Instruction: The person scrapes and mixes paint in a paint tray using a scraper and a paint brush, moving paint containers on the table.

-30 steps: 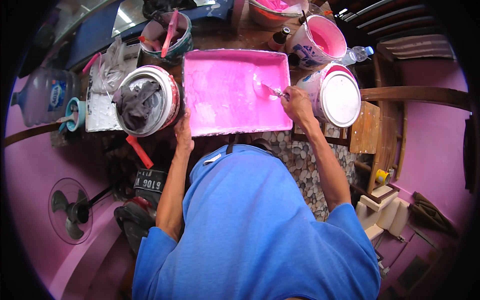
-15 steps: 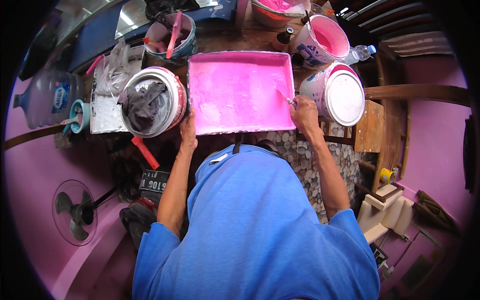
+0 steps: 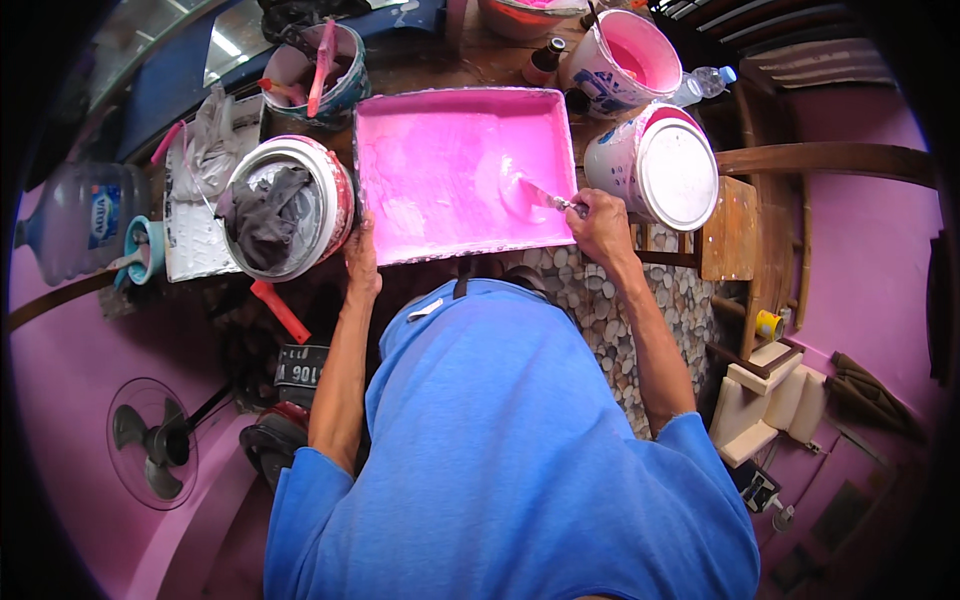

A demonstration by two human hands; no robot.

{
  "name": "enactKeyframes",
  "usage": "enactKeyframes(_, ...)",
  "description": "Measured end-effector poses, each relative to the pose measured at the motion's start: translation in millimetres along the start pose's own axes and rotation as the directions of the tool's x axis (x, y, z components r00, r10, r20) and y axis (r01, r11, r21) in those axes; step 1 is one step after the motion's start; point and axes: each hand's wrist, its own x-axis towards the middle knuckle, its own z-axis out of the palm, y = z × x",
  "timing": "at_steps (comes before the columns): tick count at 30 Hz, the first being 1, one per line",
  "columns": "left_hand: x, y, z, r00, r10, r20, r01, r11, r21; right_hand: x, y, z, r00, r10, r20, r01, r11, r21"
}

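Note:
A flat rectangular tray point(image 3: 400, 112) full of pink paint lies in front of me on the ground. My right hand point(image 3: 603, 225) grips a small scraper point(image 3: 540, 194) at the tray's right edge, its blade lying in the wet pink paint. My left hand point(image 3: 361, 258) rests on the tray's near left corner and holds it. My blue shirt fills the lower middle of the view.
A white bucket point(image 3: 283, 208) with a dark rag stands left of the tray. A lidded white bucket point(image 3: 668, 168) and an open bucket of pink paint point(image 3: 628, 52) stand at the right. A water jug point(image 3: 72, 217), a fan point(image 3: 150, 455) and a wooden stool point(image 3: 728, 228) lie around.
My right hand has swung the scraper from the tray's right edge back into the paint, dragging the blade leftward. My left hand stayed on the tray's near edge.

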Motion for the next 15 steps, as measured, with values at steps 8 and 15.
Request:
enactKeyframes(8,-8,13,12,0.998,0.060,-0.025,-0.059,0.998,0.022,-19,4,4,0.997,0.073,-0.011,-0.073,0.997,0.027)
enactKeyframes(15,-9,15,12,1.000,-0.004,0.010,0.004,1.000,-0.011,-19,22,6,0.996,0.007,-0.092,-0.017,0.994,-0.105)
